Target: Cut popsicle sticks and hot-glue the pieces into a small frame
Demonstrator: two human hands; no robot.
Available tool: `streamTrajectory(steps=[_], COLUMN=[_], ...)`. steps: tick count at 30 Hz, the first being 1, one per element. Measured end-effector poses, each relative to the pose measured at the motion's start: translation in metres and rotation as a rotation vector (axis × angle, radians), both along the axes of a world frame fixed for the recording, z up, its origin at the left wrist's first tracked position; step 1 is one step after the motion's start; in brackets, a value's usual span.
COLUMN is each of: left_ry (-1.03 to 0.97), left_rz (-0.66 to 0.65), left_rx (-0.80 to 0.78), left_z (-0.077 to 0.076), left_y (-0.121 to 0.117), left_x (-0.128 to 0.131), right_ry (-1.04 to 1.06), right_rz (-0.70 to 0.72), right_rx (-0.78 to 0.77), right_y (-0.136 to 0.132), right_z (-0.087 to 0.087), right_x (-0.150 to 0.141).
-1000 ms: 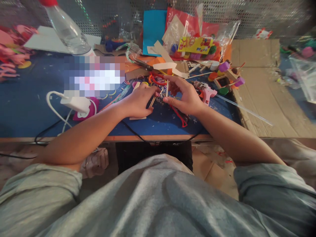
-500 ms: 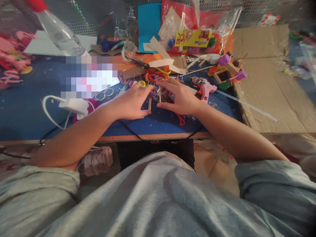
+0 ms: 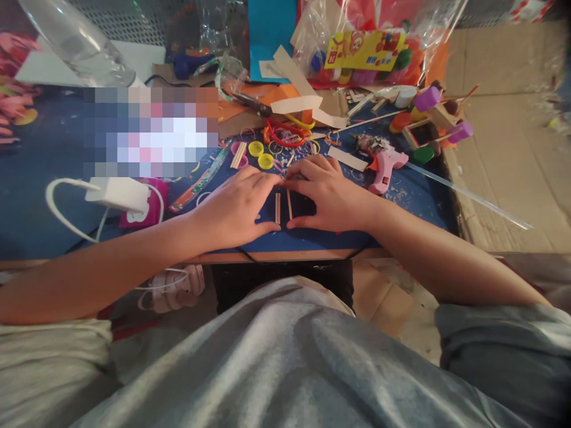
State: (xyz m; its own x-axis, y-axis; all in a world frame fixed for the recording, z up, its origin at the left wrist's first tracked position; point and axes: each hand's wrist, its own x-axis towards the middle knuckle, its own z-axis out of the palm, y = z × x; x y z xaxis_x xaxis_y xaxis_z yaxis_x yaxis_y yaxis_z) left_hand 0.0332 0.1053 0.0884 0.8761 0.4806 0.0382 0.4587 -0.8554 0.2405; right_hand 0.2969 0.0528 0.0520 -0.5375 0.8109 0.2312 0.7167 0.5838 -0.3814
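Observation:
Both of my hands are low over the blue table, near its front edge. My right hand point(image 3: 321, 193) spans a thin wooden stick point(image 3: 289, 204) lengthwise, its thumb at the near end and a finger at the far end. My left hand point(image 3: 238, 205) has its thumb and fingers spread apart. Beside its thumb tip is a short pair of wooden sticks point(image 3: 278, 208), with a gap below the forefinger. The forefingers of the two hands almost meet above the sticks. Beyond my left hand, more wooden sticks point(image 3: 238, 155) rest on a pink ring, close to yellow rings point(image 3: 256, 148).
A pink glue gun point(image 3: 386, 166) lies right of my hands, with a clear glue stick behind it. Cardboard point(image 3: 508, 137) covers the right side. A white charger point(image 3: 118, 196) with a cable stands at left. Paper strips, scissors point(image 3: 252, 103) and bagged items crowd the back.
The view has shifted, and both hands appear lower in it, nearer the table's front edge. The stick at my right hand now stands lined up between thumb and finger, beside the stick pair.

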Motion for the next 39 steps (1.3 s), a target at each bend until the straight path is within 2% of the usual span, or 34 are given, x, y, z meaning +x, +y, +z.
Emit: streamTrajectory(steps=[5, 9, 14, 19, 24, 39], left_ry=[-0.027, 0.003, -0.007, -0.038, -0.057, -0.050], left_rz=[-0.131, -0.172, -0.194, -0.182, -0.209, -0.200], left_rx=[0.020, 0.028, 0.090, 0.047, 0.040, 0.009], left_z=[-0.001, -0.005, -0.009, -0.011, -0.013, -0.014], left_y=[0.001, 0.000, 0.000, 0.002, 0.004, 0.002], left_x=[-0.013, -0.018, -0.020, -0.021, -0.020, -0.021], right_ry=[-0.028, -0.030, -0.055, -0.056, -0.039, -0.044], right_rz=[-0.030, -0.020, -0.054, -0.093, -0.104, -0.136], right_rx=[-0.001, -0.018, -0.017, -0.039, -0.079, -0.084], right_y=[-0.004, -0.008, -0.011, -0.012, -0.012, -0.013], right_z=[0.002, 0.004, 0.002, 0.000, 0.005, 0.008], right_x=[-0.004, -0.009, -0.015, -0.018, -0.016, -0.023])
